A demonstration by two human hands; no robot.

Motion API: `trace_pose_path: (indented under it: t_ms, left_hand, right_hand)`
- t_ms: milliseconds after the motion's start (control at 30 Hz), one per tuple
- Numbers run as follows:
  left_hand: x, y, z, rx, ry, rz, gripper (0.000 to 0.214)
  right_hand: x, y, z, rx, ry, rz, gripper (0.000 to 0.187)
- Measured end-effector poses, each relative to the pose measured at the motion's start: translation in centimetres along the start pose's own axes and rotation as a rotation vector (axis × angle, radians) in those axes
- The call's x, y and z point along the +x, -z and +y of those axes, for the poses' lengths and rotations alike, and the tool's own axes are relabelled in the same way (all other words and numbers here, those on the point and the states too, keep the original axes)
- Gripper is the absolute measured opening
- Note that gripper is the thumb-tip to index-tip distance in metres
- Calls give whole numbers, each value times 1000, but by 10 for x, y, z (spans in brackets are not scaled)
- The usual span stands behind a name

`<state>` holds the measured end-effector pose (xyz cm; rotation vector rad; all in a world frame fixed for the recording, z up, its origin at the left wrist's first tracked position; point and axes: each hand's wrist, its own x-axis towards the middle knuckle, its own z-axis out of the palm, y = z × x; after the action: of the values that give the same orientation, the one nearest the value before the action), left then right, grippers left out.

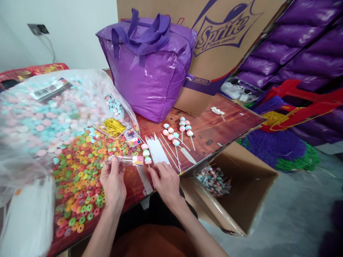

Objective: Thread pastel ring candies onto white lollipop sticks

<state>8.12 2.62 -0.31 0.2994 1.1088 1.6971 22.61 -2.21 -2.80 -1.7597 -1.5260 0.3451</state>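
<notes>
My left hand pinches a clear plastic wrapper with a colourful printed end, held level over the table. In my right hand is the stick of a marshmallow skewer, upright, its pink, green, white and blue marshmallows beside the wrapper's printed end. Just beyond my right hand lies a bundle of white sticks. More finished marshmallow skewers rest on the table behind it. Close to my left hand spreads a pile of fruit-coloured candy rings.
A large clear bag of pastel marshmallows covers the left side. Yellow twist ties lie in a tray. Behind stand a purple bag and a Sprite carton. Below the table's right edge, an open cardboard box holds wrapped skewers.
</notes>
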Motion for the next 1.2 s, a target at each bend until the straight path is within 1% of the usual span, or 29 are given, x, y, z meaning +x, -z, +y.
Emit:
trace_pose_path:
  t_ms: [67,100,167,200,267,367,400,467,567,700,767,967,1100,1200]
  left_hand:
    - [9,0,4,-13,1,9,39]
    - [13,-1,5,-20,10,21,40]
    - [19,-1,5,-33,30,42,40]
    - [21,-1,5,-40,35,51,39]
    - [25,-1,3,-53,45,62,36]
    - [29,-3,2,-62,63,55,32]
    - [29,-4,1,-61,72,49,31]
    - [29,-7,0,-56,94,47,29]
    - [25,-11,-2,-40,124,41,29]
    - [21,-12,-5,-35,142,-15,33]
    - [21,-12,-7,-34,149,-26,35]
    - [23,-9,-11,2,136,-21,45]
    - [23,-8,-13,62,84,-76,52]
    - [23,-7,-14,61,54,-61,53]
  right_hand:
    - [-4,-10,1,-199,51,-12,12]
    - [-5,-14,2,-253,50,-6,10]
    - [-6,-18,5,-241,27,19,15]
    - [-6,-16,6,-176,6,38,17]
    - [-5,-8,10,42,-53,80,20]
    - [-7,14,16,378,-159,95,19]
    - [-8,21,17,446,-181,88,19]
    - [-12,34,17,513,-185,77,18]
    - [-16,44,15,534,-123,79,16]
    - [-18,45,15,528,-34,75,16]
    - [-18,44,18,509,10,77,15]
    - [-19,48,28,340,172,93,16]
    - [-19,53,28,304,221,66,15]
    - [-19,54,24,344,196,87,14]
